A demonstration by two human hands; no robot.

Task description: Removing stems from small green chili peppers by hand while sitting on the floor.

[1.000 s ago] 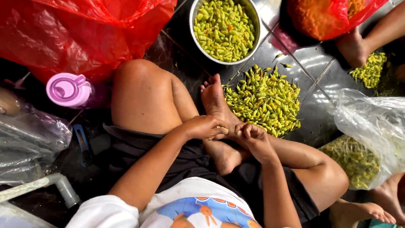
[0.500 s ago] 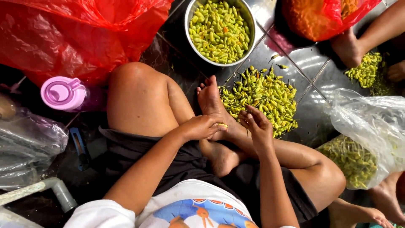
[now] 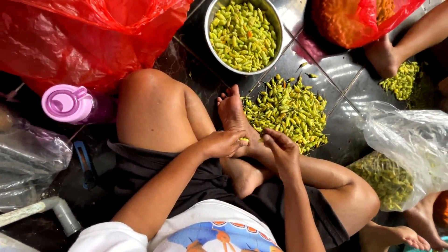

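I sit cross-legged on a dark tiled floor. My left hand (image 3: 224, 143) rests over my ankle and pinches a small yellow-green chili (image 3: 243, 139) at its fingertips. My right hand (image 3: 281, 150) is just right of it, fingers bent, at the near edge of a loose pile of green chilies (image 3: 289, 109) on the floor; whether it holds a chili is hidden. A metal bowl (image 3: 212, 49) filled with picked chilies stands beyond my foot.
A red plastic bag (image 3: 84, 39) lies at the far left, a pink-lidded jug (image 3: 67, 103) beside it. A clear bag of chilies (image 3: 396, 163) sits at right. Another person's foot (image 3: 382, 58) and a red bag (image 3: 354, 21) are at the top right, with another chili heap (image 3: 399, 80).
My right hand has come back from the pile toward my left hand, and the two hands now meet over my ankle. The view has shifted slightly.
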